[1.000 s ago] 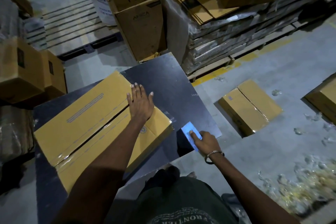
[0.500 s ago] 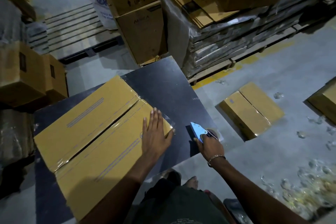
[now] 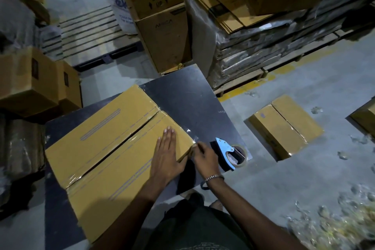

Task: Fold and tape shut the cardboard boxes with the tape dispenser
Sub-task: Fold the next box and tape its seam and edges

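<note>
A yellow-brown cardboard box (image 3: 105, 144) lies flat on the dark table (image 3: 182, 99), its two top flaps closed with clear tape along the seam. My left hand (image 3: 167, 152) presses flat on the box's right end with straight fingers. My right hand (image 3: 205, 156) is at the box's right corner, fingers against its side edge where the tape hangs over. The blue tape dispenser (image 3: 227, 152) with its clear tape roll lies on the table just right of my right hand, untouched.
A taped box (image 3: 284, 128) lies on the concrete floor to the right, another (image 3: 365, 115) at the far right edge. Stacked cartons (image 3: 160, 22) and a wrapped pallet (image 3: 263, 42) stand behind the table. More boxes (image 3: 36, 83) stand at left. Plastic scraps (image 3: 334, 223) litter the floor.
My right hand let go of the tape dispenser and moved left to the box's corner. My left hand slid toward the box's right end. The dispenser now lies on the table.
</note>
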### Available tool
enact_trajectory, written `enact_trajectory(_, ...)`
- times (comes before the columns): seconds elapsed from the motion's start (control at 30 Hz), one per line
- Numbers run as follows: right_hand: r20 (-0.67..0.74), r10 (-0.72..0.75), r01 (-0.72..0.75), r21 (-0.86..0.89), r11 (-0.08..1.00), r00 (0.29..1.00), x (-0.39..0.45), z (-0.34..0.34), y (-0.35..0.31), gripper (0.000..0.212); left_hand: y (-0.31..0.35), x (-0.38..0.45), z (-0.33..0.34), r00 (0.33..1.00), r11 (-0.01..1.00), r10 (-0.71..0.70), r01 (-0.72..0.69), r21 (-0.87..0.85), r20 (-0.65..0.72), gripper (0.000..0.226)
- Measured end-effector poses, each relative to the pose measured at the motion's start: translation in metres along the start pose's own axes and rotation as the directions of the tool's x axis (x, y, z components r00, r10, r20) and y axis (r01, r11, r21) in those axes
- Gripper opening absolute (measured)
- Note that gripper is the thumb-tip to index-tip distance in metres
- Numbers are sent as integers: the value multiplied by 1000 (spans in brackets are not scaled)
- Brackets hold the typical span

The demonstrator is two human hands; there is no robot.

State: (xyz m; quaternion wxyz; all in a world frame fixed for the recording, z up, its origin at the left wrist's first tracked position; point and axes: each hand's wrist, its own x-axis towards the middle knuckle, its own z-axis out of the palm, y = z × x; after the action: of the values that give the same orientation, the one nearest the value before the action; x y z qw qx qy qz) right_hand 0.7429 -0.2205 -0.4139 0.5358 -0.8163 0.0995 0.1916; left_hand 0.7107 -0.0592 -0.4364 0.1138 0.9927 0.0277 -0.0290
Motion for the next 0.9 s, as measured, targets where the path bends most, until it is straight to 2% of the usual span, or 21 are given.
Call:
enact_trajectory(0.07,87,55,-58,25,998,995,0,11,-11,52,-6,-8,2,1000,999,-1,1,44,-12,99)
enact_trajectory(0.17,105,69,-66,-24,998,992,7,20,-19,47,-6,-9,6,1000,1000,-28,28,14,-12,100)
enact_trajectory(0.23,136,95,-88,-58,994,986,20,19,-22,57,-6,-7,6,999,999,-35,35,-4,-19,98)
enact_trajectory(0.33,288,172,-143,-118,983,942,38,3,-30,66,-6,-8,4,999,999,-40,40,23,-9,98)
enact_trajectory(0.37,311,174,-134,-146,980,934,40,-3,-34,72,-5,-8,5,999,999,-36,36,28,-12,99)
enact_trajectory(0.43,214,68,-28,-184,983,974,36,-6,-40,85,-6,-8,5,999,999,-29,29,22,-23,100)
enact_trajectory(0.5,116,-103,123,-182,976,988,26,0,-43,82,-7,-8,4,999,999,-31,30,-18,-41,100)
enact_trajectory(0.57,194,-188,228,-209,951,963,20,13,-37,73,-6,-9,3,996,996,-46,40,-76,-77,98)
enact_trajectory(0.63,261,-174,251,-298,921,950,22,22,-31,71,-4,-10,1,988,991,-88,73,-111,-130,90)
enact_trajectory(0.73,345,-2,118,-318,941,939,39,18,-43,73,-4,-10,0,948,955,-261,226,-194,-182,69)
enact_trajectory(0.8,412,113,32,-329,944,904,56,10,-52,79,-3,-7,-1,912,907,-366,304,-291,-187,65)
enact_trajectory(0.83,407,111,34,-333,942,907,64,8,-55,82,-4,-5,-2,901,894,-386,311,-323,-199,65)
enact_trajectory(0.9,334,-42,153,-313,937,942,71,12,-59,76,-11,1,-7,892,905,-371,284,-318,-259,61)
